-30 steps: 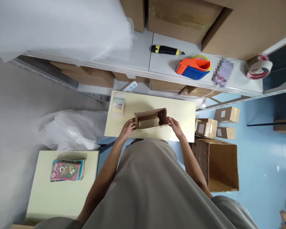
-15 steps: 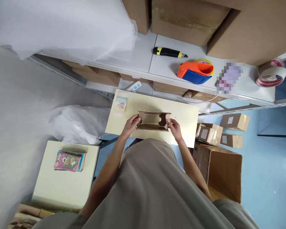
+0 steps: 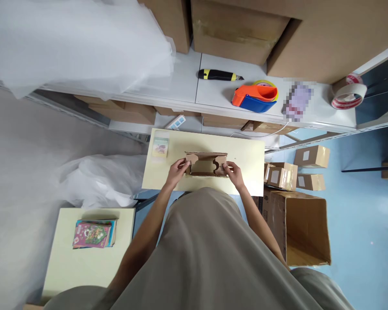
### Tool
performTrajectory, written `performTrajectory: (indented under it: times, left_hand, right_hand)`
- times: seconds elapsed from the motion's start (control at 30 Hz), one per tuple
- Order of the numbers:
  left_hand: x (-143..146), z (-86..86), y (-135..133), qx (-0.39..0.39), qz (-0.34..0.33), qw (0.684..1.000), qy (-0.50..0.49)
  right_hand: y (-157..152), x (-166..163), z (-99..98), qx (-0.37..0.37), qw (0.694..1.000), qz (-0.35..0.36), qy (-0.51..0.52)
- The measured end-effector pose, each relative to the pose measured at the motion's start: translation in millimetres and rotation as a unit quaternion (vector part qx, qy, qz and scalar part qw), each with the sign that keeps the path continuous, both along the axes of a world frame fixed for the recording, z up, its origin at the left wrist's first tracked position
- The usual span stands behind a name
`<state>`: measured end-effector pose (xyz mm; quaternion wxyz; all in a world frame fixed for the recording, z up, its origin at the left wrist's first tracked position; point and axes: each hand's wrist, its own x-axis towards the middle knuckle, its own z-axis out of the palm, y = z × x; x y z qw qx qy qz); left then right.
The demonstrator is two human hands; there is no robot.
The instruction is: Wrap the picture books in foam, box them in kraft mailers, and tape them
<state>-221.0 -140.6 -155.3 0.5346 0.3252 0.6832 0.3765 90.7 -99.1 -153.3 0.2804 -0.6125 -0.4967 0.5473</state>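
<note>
A small cardboard box point(image 3: 207, 174) lies on the pale yellow table point(image 3: 245, 163) in front of me, its long sides raised and its middle uncovered. At its left end, my left hand point(image 3: 177, 171) pinches the end flap between thumb and fingers. My right hand point(image 3: 234, 174) grips the flap at the opposite end in the same way. Both end flaps, with curved cut-outs, lean in over the box. Near the table's left corner lies a small stack of printed cards or booklets point(image 3: 160, 147).
On the shelf point(image 3: 184, 69) ahead sit a utility knife point(image 3: 220, 75), an orange-and-blue tape dispenser point(image 3: 255, 97) and tape rolls point(image 3: 349, 95). Books point(image 3: 92, 233) rest on a side table point(image 3: 74, 273) at left. Cartons point(image 3: 281, 175) and a large open carton point(image 3: 307, 228) stand right.
Both end flaps have folded further inward over the box, with my hands still on them. The whole view has shifted slightly.
</note>
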Motion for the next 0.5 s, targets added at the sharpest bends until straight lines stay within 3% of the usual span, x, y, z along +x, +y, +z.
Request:
performTrajectory:
  times: [0.17,0.3,0.5]
  left_hand:
    - [-15,10.1,-12,0.031,-0.082,0.994,-0.069]
    - [-18,16.3,-23,0.034,-0.173,0.983,-0.056]
    - [-6,20.8,-25,0.05,-0.167,0.985,-0.014]
  right_hand:
    - [-13,8,4.9,0.0,1.0,-0.006,0.017]
    - [-25,16,12.4,-0.004,1.0,0.005,0.025]
    - [-34,17,15.0,0.036,0.999,0.035,-0.004]
